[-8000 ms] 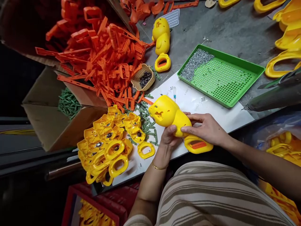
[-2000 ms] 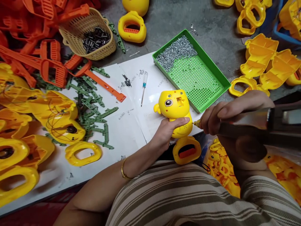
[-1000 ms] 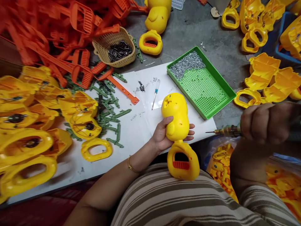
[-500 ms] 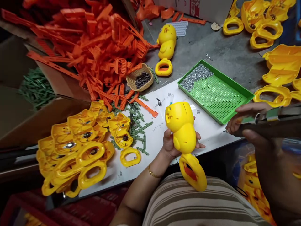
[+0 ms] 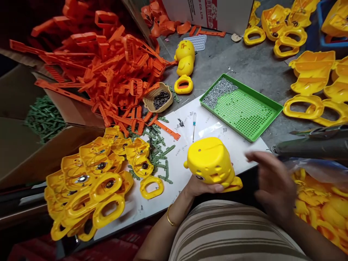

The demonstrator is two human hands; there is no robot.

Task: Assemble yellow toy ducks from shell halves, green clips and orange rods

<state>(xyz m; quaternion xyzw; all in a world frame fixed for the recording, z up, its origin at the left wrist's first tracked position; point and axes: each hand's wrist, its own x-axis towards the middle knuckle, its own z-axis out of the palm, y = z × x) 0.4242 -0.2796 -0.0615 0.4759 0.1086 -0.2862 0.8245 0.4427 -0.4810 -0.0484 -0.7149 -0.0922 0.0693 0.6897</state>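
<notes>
My left hand (image 5: 205,187) is wrapped round a yellow plastic duck toy (image 5: 210,157), its thumb along the near side. The toy's rounded top faces up toward me, and one printed eye and several small holes show. Right of the toy, my right hand (image 5: 274,185) hangs in the air with fingers apart and nothing in them, slightly smeared by motion. Beyond it a dark electric screwdriver (image 5: 310,146) points left from the right edge, apart from the hand. A small screwdriver with a clear handle (image 5: 194,125) lies on the white sheet (image 5: 181,145) behind the toy.
A green perforated tray (image 5: 250,116) holds small screws. A wicker basket (image 5: 148,105) holds dark pins. Orange parts (image 5: 108,72) are heaped at the left, above yellow half shells (image 5: 87,181) and green pieces (image 5: 163,156). Another yellow duck (image 5: 186,59) lies further back.
My right hand has left the electric screwdriver and come nearer the toy. My left hand has turned the toy so its top faces me. The view has shifted slightly.
</notes>
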